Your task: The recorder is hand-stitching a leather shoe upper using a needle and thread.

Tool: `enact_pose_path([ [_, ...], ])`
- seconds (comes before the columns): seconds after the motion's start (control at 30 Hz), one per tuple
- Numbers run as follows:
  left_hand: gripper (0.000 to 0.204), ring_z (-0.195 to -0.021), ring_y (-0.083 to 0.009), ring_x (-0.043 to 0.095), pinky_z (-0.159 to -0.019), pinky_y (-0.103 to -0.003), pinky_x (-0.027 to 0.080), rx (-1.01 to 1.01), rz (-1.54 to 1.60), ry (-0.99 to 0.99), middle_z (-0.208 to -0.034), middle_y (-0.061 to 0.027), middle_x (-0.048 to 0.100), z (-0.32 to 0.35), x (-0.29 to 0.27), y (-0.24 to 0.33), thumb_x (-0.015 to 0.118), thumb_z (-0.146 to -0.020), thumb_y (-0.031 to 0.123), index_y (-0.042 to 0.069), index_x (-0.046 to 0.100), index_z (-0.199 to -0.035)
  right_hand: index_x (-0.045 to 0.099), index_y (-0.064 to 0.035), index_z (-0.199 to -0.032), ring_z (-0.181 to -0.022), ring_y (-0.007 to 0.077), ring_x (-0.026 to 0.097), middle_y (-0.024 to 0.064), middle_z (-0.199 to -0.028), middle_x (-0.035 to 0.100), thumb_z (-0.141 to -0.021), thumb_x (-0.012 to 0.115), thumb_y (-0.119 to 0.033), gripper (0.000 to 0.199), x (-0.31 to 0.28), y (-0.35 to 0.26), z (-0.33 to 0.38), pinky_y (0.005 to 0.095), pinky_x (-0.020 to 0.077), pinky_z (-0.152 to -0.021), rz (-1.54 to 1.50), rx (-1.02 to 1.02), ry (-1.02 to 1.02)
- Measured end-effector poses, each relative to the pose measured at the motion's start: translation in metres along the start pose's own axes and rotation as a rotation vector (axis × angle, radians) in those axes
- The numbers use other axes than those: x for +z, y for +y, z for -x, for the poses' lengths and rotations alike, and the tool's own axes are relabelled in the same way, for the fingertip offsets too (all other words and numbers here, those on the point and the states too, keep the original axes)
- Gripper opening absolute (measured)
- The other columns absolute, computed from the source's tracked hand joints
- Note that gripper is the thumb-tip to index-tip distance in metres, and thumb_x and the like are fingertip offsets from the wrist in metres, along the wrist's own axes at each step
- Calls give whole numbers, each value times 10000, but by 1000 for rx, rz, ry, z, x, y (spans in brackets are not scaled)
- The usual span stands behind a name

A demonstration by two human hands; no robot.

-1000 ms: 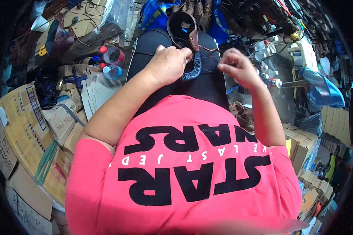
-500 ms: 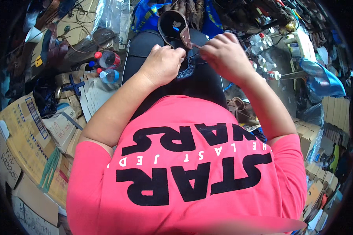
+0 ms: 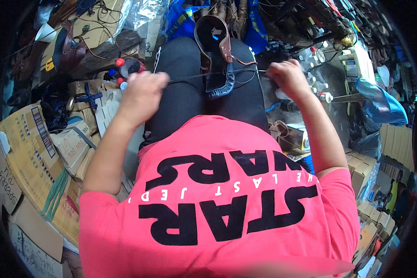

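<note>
A dark blue and brown leather shoe upper (image 3: 229, 50) sits between my thighs, its gathered blue toe (image 3: 221, 91) toward me. From it a thin dark thread (image 3: 188, 78) runs out to both sides. My left hand (image 3: 143, 95), out over the left thigh, is closed on one end of the thread. Beyond the right thigh, my right hand (image 3: 289, 76) pinches the other end; a small pale glint shows by its fingertips, too small to name. A loose brown leather lace (image 3: 243, 60) sticks out from the upper's right side.
Bottles with red caps (image 3: 129, 67) stand left of my legs, and more clear bottles (image 3: 320, 86) stand on the right. Cardboard boxes (image 3: 32, 148) crowd the left side. A blue bag (image 3: 180, 21) lies beyond my knees. Brown leather pieces (image 3: 287, 134) rest near my right hip.
Both hands have moved apart from the shoe upper, left hand to the left and right hand to the right, drawing the thread out between them. The blue toe is now uncovered.
</note>
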State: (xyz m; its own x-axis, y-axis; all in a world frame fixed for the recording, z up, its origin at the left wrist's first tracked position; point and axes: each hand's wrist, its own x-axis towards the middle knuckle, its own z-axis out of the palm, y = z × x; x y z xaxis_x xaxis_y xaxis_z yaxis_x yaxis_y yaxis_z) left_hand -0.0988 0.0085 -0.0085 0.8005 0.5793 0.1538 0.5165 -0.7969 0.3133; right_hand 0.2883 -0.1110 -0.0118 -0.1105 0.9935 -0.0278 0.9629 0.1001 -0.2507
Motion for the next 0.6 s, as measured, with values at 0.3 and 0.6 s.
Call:
enact_pose_path([
  [0.3, 94, -897, -174, 606, -768, -266, 464, 261, 1285, 172, -935, -100, 634, -50, -41, 66, 677, -832, 46, 20, 659, -920, 616, -12, -987, -848, 139, 584, 58, -920, 630, -911, 608, -193, 197, -17, -66, -51, 287, 455, -817, -1733, -6, 323],
  [0.6, 108, -759, -270, 586, -698, -346, 463, 29, 314, -78, -789, -119, 586, -11, -27, 9, 660, -799, 116, 22, 634, -846, 644, -4, -890, -791, 152, 569, 68, -823, 589, -828, 646, -102, 116, -21, -51, -3, 269, 457, -721, -609, 75, -205],
])
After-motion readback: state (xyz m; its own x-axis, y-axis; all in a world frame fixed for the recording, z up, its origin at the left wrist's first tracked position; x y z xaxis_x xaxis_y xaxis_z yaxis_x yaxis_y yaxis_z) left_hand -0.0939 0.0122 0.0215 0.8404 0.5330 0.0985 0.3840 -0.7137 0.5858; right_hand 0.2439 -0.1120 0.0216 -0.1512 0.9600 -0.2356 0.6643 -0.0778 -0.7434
